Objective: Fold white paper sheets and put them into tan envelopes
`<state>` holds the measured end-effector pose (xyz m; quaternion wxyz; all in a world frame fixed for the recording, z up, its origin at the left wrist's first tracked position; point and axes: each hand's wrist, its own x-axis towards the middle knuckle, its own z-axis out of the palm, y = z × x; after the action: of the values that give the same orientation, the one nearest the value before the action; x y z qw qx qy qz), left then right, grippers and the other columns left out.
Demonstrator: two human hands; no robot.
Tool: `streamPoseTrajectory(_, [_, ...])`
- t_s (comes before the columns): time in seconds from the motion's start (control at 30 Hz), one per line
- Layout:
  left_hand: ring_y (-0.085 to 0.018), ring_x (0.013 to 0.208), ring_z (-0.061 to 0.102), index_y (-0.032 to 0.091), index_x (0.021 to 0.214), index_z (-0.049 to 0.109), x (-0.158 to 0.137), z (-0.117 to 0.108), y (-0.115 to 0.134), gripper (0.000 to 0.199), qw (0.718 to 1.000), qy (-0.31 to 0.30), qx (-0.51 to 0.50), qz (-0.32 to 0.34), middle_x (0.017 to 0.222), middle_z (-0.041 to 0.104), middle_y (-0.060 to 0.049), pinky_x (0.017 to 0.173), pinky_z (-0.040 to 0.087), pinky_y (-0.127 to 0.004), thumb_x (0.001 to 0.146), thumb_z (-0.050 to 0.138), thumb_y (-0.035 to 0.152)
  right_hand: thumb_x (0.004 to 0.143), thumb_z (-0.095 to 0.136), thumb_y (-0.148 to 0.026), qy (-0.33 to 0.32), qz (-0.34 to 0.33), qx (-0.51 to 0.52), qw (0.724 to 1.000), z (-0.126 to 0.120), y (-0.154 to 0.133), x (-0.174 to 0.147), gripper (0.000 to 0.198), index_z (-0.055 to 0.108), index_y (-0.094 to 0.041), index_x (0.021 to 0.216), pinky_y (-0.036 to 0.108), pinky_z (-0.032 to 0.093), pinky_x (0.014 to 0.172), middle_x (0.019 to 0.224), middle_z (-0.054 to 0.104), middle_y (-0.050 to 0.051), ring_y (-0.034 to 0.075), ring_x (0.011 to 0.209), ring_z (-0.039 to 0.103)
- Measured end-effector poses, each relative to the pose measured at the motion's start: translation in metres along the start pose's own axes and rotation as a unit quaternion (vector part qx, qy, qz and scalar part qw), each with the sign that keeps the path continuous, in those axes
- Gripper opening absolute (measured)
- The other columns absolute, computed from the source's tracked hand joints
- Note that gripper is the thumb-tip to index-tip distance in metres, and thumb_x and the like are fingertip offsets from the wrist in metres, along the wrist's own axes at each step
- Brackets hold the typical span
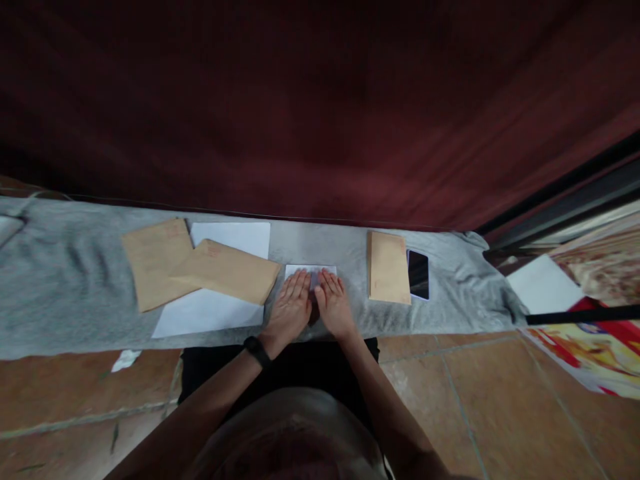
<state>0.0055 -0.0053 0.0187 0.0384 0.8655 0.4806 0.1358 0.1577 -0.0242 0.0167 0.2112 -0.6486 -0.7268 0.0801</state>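
Both hands lie flat on a small piece of white paper [311, 268] in front of my body, on the grey cloth. My left hand [292, 300] has its fingers stretched forward over the paper's left part. Over the right part rests my right hand [333, 303], its fingers also extended and the thumb pointing inward. Most of the paper is hidden under the hands, so I cannot tell how it is folded. Just left of my left hand, a brown envelope [227, 270] overlaps another brown envelope [157, 263] and white sheets [213, 315].
A stack of brown envelopes [389, 268] lies to the right, beside a dark-screened phone [419, 275]. The grey cloth [90, 280] covers a narrow surface, with a dark red curtain [320, 133] behind it. At far right are a white sheet [545, 285] and a colourful printed bag [595, 353].
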Motion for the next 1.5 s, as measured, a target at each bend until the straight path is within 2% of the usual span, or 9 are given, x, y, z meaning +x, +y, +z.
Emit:
streamPoseTrajectory(0.3, [-0.027,0.152,0.032,-0.001,0.153,0.036,0.019,0.029,-0.014,0.059,1.000,0.011,0.012,-0.012,0.158,0.040,-0.023,0.123,0.030,-0.050,0.098,0.029,0.022,0.109,0.036,-0.034,0.005,0.017,-0.047,0.999,0.017,-0.001,0.023,0.051,0.045,-0.010,0.152,0.046,0.026,0.124,0.158,0.044,0.014,0.025,0.150,0.037])
streamPoseTrajectory(0.57, [-0.031,0.144,0.045,0.001,0.146,0.047,-0.015,0.001,-0.015,0.057,0.999,0.025,0.033,-0.019,0.151,0.051,-0.024,0.119,0.036,-0.048,0.100,0.036,0.033,0.107,0.038,-0.035,0.046,0.039,-0.065,0.996,0.021,0.009,0.009,0.056,0.037,-0.007,0.156,0.050,0.028,0.121,0.158,0.042,0.018,0.028,0.149,0.037])
streamPoseTrajectory(0.67, [-0.029,0.141,0.048,0.012,0.150,0.043,-0.036,-0.019,-0.027,0.054,0.998,0.067,0.019,-0.013,0.150,0.054,-0.018,0.117,0.039,-0.048,0.101,0.037,0.033,0.107,0.039,-0.034,0.058,0.037,-0.057,0.996,0.021,0.012,0.008,0.056,0.038,-0.008,0.155,0.051,0.029,0.121,0.157,0.044,0.019,0.028,0.149,0.037])
streamPoseTrajectory(0.77, [-0.033,0.127,0.057,0.013,0.145,0.046,-0.050,-0.033,-0.048,0.051,0.989,0.122,0.025,-0.078,0.135,0.062,-0.020,0.104,0.048,-0.049,0.100,0.041,0.036,0.105,0.040,-0.028,0.079,0.041,-0.029,0.996,0.019,0.010,0.010,0.051,0.046,-0.008,0.151,0.054,0.030,0.121,0.155,0.047,0.019,0.029,0.148,0.038])
streamPoseTrajectory(1.0, [-0.029,0.091,0.064,0.018,0.109,0.064,-0.052,-0.032,-0.067,0.027,0.988,0.113,0.075,-0.077,0.097,0.069,-0.012,0.083,0.051,-0.043,0.098,0.040,0.023,0.103,0.042,-0.029,0.056,0.015,0.137,0.989,0.031,-0.050,0.016,0.043,0.059,-0.015,0.141,0.038,0.047,0.112,0.137,0.064,0.013,0.024,0.129,0.058])
streamPoseTrajectory(1.13, [-0.029,0.093,0.065,0.017,0.103,0.066,-0.052,-0.039,-0.051,0.025,0.987,0.125,0.085,-0.045,0.098,0.071,-0.013,0.084,0.051,-0.042,0.097,0.042,0.020,0.102,0.047,-0.036,0.017,0.096,0.295,0.950,0.044,-0.083,0.022,0.041,0.060,-0.019,0.137,0.034,0.057,0.095,0.118,0.074,0.010,0.023,0.108,0.070])
streamPoseTrajectory(1.3, [-0.027,0.091,0.067,0.019,0.100,0.067,-0.063,-0.045,-0.030,0.023,0.989,0.132,0.062,-0.020,0.094,0.072,-0.010,0.086,0.052,-0.041,0.098,0.044,0.019,0.097,0.046,-0.030,-0.014,0.152,0.500,0.852,0.041,-0.091,0.029,0.032,0.069,-0.019,0.117,0.030,0.060,0.078,0.100,0.077,0.004,0.020,0.089,0.073])
streamPoseTrajectory(1.4, [-0.031,0.119,0.062,0.017,0.126,0.061,-0.067,-0.045,-0.027,0.033,0.991,0.131,0.036,-0.018,0.127,0.067,-0.016,0.101,0.049,-0.046,0.096,0.051,0.023,0.093,0.040,-0.021,-0.025,0.159,0.528,0.834,0.031,-0.087,0.026,0.034,0.071,-0.017,0.107,0.029,0.059,0.075,0.095,0.077,0.004,0.019,0.083,0.071])
streamPoseTrajectory(1.5, [-0.041,0.150,0.031,0.016,0.154,0.035,-0.068,-0.050,-0.035,0.075,0.992,0.116,0.034,-0.025,0.163,0.031,-0.022,0.118,0.031,-0.059,0.088,0.066,0.033,0.090,0.040,-0.015,-0.069,0.132,0.528,0.836,0.016,-0.079,0.020,0.037,0.072,-0.019,0.108,0.029,0.057,0.079,0.094,0.075,0.003,0.019,0.086,0.069])
